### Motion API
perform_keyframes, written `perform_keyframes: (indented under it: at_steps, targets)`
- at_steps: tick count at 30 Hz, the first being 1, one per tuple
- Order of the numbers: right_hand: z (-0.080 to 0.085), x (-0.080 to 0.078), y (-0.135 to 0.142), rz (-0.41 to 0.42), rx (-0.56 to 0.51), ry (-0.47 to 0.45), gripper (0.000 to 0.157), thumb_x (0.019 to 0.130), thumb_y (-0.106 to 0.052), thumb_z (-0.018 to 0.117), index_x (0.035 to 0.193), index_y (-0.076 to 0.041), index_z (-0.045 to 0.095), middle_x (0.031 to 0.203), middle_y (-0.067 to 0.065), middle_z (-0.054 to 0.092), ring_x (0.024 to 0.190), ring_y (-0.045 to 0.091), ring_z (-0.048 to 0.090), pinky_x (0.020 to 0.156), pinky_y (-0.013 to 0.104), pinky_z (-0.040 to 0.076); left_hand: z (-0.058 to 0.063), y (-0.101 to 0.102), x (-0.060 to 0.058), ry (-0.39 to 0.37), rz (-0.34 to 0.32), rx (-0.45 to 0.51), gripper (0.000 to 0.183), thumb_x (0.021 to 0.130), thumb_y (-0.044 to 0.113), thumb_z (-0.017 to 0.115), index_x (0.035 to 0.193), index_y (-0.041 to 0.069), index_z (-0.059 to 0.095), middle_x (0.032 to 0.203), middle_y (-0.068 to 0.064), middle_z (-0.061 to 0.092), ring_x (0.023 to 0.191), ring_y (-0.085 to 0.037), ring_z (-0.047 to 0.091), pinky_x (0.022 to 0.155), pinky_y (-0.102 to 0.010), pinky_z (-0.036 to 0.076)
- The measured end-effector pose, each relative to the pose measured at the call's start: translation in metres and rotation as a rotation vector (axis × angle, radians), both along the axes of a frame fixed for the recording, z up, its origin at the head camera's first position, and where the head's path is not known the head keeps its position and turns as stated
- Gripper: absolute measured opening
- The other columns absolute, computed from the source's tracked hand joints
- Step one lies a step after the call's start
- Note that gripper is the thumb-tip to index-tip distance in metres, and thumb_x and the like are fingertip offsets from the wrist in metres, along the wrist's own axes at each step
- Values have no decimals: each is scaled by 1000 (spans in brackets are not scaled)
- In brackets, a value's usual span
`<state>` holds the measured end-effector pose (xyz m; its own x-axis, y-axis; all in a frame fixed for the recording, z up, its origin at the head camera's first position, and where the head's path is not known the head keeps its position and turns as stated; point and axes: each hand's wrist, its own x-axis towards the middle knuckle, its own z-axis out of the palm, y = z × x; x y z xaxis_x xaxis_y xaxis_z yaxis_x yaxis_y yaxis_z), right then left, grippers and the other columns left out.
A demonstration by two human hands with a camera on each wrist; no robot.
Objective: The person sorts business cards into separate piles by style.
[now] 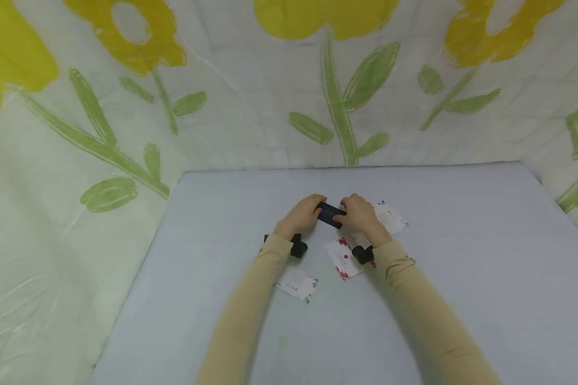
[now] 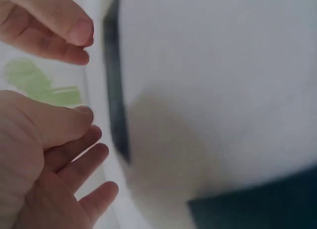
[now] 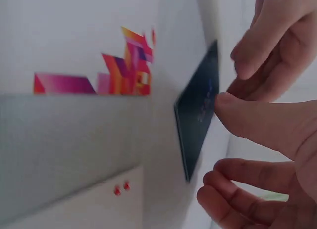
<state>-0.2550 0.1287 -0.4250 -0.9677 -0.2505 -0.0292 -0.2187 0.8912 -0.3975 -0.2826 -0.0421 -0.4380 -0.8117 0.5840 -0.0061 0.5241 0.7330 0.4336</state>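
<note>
A small dark card (image 1: pixel 332 215), with faint lettering on its face, lies on the table between the two hands. My left hand (image 1: pixel 304 215) is at its left end, fingers loosely bent; in the left wrist view that hand (image 2: pixel 49 155) has its thumb and fingers beside the card's dark edge (image 2: pixel 116 90). At the other end is my right hand (image 1: pixel 360 215), whose thumb reaches over the card. From the right wrist, the right hand (image 3: pixel 267 160) has its thumb tip at the edge of the dark card (image 3: pixel 198 113), with the other fingers spread apart from it.
Around the hands lie white printed cards: one with red flowers (image 1: pixel 342 259), one with green leaves (image 1: pixel 296 283), and another with leafy corners (image 1: pixel 391 218). A colourful orange-pink print (image 3: pixel 131 66) shows nearby. Behind the table (image 1: pixel 462 256) hangs a flowered curtain (image 1: pixel 250 107).
</note>
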Motion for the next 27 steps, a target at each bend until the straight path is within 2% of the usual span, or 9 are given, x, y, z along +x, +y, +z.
perform_keyframes:
  at_steps: [2, 6, 14, 17, 21, 24, 27]
  targets:
    - [-2, 1, -3, -5, 39, -10, 46, 78, -30, 65, 107, 6, 58, 95, 21, 53, 82, 31, 52, 69, 43, 43, -4, 2, 0, 2, -10, -44, 39, 92, 7, 43, 130, 1, 38, 132, -12, 39, 122, -22, 35, 101, -28, 26]
    - [-4, 2, -7, -22, 73, -28, 43, 77, -31, 66, 101, 4, 59, 91, 18, 51, 78, 29, 49, 69, 43, 41, -5, 4, -1, 6, -15, -73, 41, 90, 6, 47, 130, 0, 39, 132, -13, 40, 121, -23, 37, 100, -29, 28]
    - [-8, 0, -6, -17, -1, -40, 45, 72, -30, 71, 101, 2, 57, 94, 17, 52, 86, 32, 48, 79, 48, 36, -3, -2, 0, -3, 1, -31, 40, 85, 6, 55, 125, 3, 46, 124, -9, 46, 114, -21, 43, 97, -29, 32]
    - [-9, 1, -7, -9, -24, -7, 43, 70, -27, 73, 99, 0, 56, 93, 17, 51, 87, 33, 48, 80, 49, 36, -3, -6, 1, 20, 34, 32, 35, 82, 5, 59, 117, 5, 53, 115, -7, 51, 108, -19, 47, 94, -27, 34]
    - [-8, 3, -10, -11, -68, 68, 30, 73, -17, 70, 93, -1, 54, 88, 16, 51, 83, 32, 49, 75, 47, 39, 0, -12, 4, 50, 89, 200, 22, 79, 1, 62, 100, 5, 61, 100, -5, 56, 94, -17, 52, 83, -26, 41]
    - [-3, 5, -14, -19, -159, 119, 17, 79, -10, 63, 90, -2, 53, 86, 15, 54, 80, 30, 51, 71, 43, 41, 5, -19, 8, 63, 111, 345, 16, 79, -3, 61, 94, 3, 63, 93, -6, 59, 85, -17, 55, 75, -24, 44]
    - [4, 9, -20, -6, -303, 158, 11, 81, -5, 59, 90, 0, 54, 85, 15, 57, 76, 27, 54, 67, 40, 44, 11, -32, 15, 72, 142, 459, 15, 79, -3, 62, 92, 2, 64, 90, -8, 60, 80, -17, 57, 69, -22, 47]
